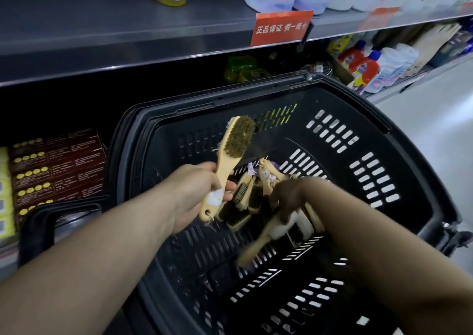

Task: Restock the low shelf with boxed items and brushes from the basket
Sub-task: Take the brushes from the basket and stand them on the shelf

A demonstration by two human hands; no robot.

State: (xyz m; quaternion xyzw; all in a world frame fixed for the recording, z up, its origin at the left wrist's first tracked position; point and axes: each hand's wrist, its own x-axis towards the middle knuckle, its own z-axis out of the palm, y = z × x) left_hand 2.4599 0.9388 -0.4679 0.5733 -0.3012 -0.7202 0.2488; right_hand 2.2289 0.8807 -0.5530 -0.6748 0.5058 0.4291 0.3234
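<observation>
basket (371, 114): brush (231, 153) in left grip (194, 196); second brush (267, 232) in right grip (291, 196)

Brushes (247, 201) in the basket (358, 119), boxes (58, 171) left of it, upper shelf (102, 35) behind and above.

My left hand (195, 194) grips the first brush (231, 153) by its handle; my right hand (289, 196), blurred, grips the second brush (271, 228).

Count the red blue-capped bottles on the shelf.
2. One red bottle stands beyond the basket; the second red bottle is immediately right of it. The basket may hide more.
</observation>
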